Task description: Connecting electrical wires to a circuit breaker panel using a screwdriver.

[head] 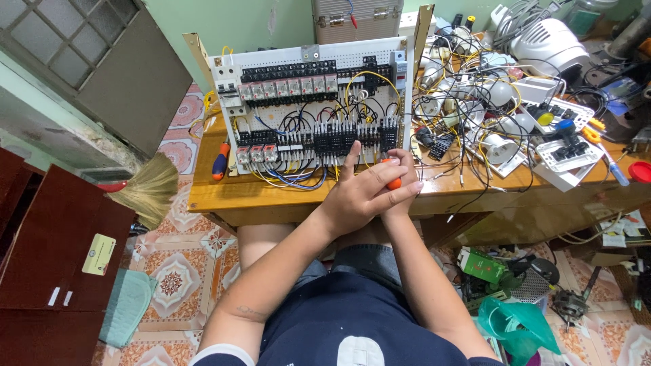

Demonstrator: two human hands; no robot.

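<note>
Orange-handled screwdriver: handle only partly visible, enclosed by both hands at the bench's front edge, tip hidden, directed at the lower rows of the wiring panel. Right hand: closed around the handle. Left hand: laid over the right, fingers wrapped across it, index finger extended up to the panel.

Wiring panel: white perforated board, tilted upright on the bench; rows of black terminal blocks and clear-cased relays, joined by yellow, black and blue wires.

Second screwdriver: orange-and-blue handle, lying on the bench left of the panel.

Right of the panel: tangle of black and yellow leads, white sockets and switch plates.

Labels and packages: yellow rectangular card stuck on the dark red cabinet at lower left; green box and green plastic bag on the patterned floor tiles at lower right.

Straw broom: leaning left of the bench.
</note>
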